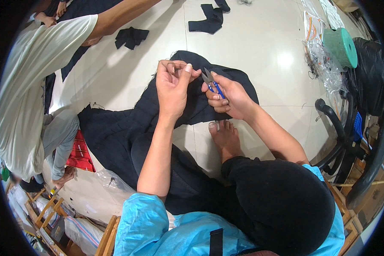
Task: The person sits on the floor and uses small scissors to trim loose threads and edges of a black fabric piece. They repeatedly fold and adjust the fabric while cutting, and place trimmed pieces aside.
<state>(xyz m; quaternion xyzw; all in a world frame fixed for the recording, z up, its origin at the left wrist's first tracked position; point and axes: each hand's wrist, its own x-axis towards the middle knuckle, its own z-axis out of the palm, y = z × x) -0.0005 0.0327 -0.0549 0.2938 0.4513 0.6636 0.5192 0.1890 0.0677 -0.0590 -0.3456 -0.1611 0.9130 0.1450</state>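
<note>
The left hand (172,91) pinches a thin dark strand (178,64) between thumb and finger; the right hand (235,96) grips blue-handled metal snips (218,89), blades apart, over crumpled black fabric (115,128) on the glossy cream-tiled floor (269,51).

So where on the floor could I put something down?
The widest bare floor lies between the black cloth and the green spool on the right. A smaller patch lies between that cloth and the black scraps farther up. It's crowded at right, around the black chair, and at lower left, around the white sack.
</note>
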